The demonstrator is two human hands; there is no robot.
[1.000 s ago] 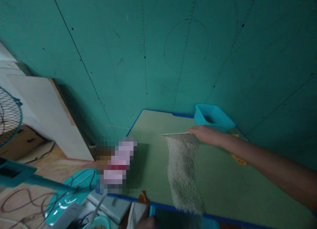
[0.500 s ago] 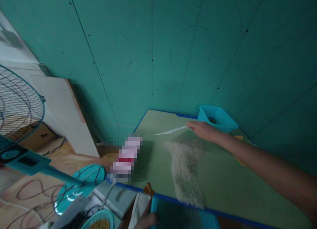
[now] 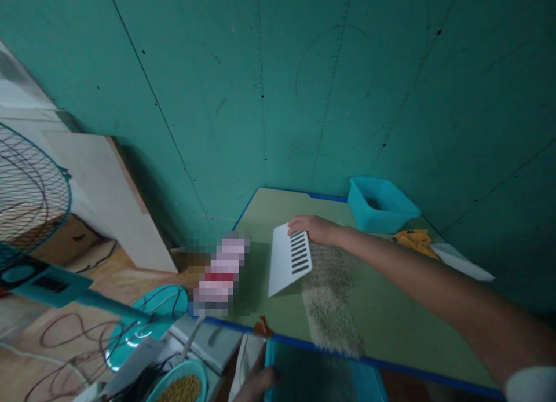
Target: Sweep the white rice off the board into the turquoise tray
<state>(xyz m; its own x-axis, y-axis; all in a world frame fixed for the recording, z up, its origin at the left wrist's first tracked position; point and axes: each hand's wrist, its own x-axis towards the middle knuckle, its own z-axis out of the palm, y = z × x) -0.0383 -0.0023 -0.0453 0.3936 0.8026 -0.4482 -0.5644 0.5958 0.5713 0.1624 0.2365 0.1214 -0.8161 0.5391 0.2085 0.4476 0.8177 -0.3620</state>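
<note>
My right hand [image 3: 315, 229] grips a white slotted plastic scraper [image 3: 282, 263] by its upper edge. The scraper stands tilted over the table, at the left side of a grey-beige heap of fine grains [image 3: 332, 298], which runs down to the table's front edge. Below that edge is a blue bin [image 3: 367, 382] with grey grains in it. At the bottom, my left hand [image 3: 256, 384] is partly cut off by the frame, its fingers curled over the bin's left rim.
A blue tub [image 3: 382, 211], an orange cloth [image 3: 414, 241] and a white sheet [image 3: 463, 262] lie at the table's right back. A bowl of yellowish grains [image 3: 182, 388] stands bottom left. A fan [image 3: 35, 187] and loose cables are farther left. The green wall [image 3: 217, 101] rises behind.
My right hand has moved left and turned the scraper from nearly edge-on to showing its slotted face. My left hand has stayed at the bin's rim.
</note>
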